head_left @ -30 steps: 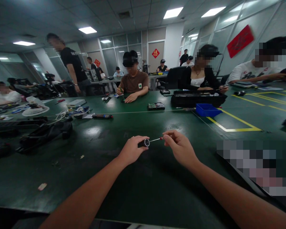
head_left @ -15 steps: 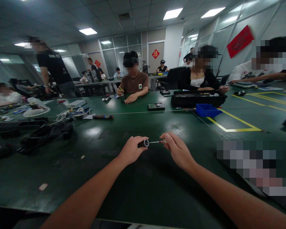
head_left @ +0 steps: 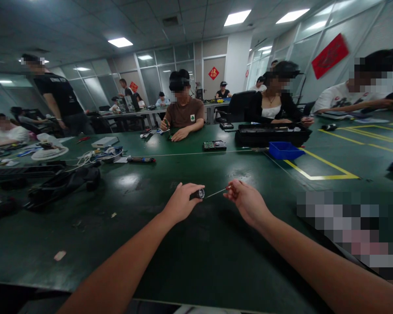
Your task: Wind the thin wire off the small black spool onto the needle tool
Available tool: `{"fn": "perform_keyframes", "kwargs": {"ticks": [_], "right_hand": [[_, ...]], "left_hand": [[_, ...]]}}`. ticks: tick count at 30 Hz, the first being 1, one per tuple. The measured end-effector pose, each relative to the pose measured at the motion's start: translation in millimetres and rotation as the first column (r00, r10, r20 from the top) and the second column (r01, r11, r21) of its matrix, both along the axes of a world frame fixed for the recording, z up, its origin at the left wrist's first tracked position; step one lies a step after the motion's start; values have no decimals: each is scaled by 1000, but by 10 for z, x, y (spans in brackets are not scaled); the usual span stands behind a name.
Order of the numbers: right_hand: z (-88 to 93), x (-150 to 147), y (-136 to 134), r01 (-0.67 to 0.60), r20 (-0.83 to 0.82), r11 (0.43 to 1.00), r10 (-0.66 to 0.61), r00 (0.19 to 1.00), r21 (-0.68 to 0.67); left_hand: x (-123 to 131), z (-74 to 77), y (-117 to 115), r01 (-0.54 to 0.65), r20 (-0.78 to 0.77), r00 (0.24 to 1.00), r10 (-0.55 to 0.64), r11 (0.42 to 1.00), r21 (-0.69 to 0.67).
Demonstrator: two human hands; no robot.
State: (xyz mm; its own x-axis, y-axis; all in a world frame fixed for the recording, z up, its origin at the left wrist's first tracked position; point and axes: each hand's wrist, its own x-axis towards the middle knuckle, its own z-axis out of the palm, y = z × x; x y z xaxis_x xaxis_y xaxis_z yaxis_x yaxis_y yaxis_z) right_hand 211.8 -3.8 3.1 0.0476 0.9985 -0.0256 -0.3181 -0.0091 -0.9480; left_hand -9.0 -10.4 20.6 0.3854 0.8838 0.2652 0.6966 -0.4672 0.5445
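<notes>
In my left hand (head_left: 180, 203) is a short black flashlight (head_left: 200, 193), gripped between thumb and fingers with its round, silver-rimmed end turned to the right. My right hand (head_left: 244, 198) pinches the reddish handle of a thin screwdriver (head_left: 217, 192), much of which the fingers hide. Its metal shaft slants down to the left, and the tip is right by the flashlight's rim; whether it touches I cannot tell. Both hands are over the green table (head_left: 196, 261).
Ahead lie a hard drive (head_left: 214, 145), a blue bin (head_left: 285, 151) and a long black tray (head_left: 271, 135). Black parts (head_left: 68, 183) and a pen-like tool (head_left: 140, 160) are on the left. A co-worker (head_left: 184, 109) sits opposite; others sit along the right.
The screwdriver has gone from nearly level to slanted, its handle end higher. My right fingers have shifted around the handle. The flashlight's end has turned slightly. A standing person has moved left.
</notes>
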Motion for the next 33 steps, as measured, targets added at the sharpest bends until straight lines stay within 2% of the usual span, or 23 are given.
{"fn": "perform_keyframes", "kwargs": {"ticks": [4, 10, 15, 25, 33], "right_hand": [[-13, -11, -1, 91, 93, 995, -96, 991, 52], [35, -39, -85, 24, 274, 983, -74, 959, 182], [48, -37, -107, -29, 439, 964, -94, 894, 265], [165, -47, -176, -72, 534, 950, -107, 839, 304], [137, -36, -176, -66, 602, 941, -157, 783, 332]], "left_hand": [[-22, -55, 31, -4, -22, 1000, 2, 998, -61], [-30, -89, 34, -5, -9, 1000, 4, 998, -58], [-31, -96, 31, 8, -25, 1000, -9, 999, -53], [-12, -107, 42, 22, -101, 995, -26, 999, -42], [-37, -140, 60, 18, -105, 994, -23, 999, -47]]}}
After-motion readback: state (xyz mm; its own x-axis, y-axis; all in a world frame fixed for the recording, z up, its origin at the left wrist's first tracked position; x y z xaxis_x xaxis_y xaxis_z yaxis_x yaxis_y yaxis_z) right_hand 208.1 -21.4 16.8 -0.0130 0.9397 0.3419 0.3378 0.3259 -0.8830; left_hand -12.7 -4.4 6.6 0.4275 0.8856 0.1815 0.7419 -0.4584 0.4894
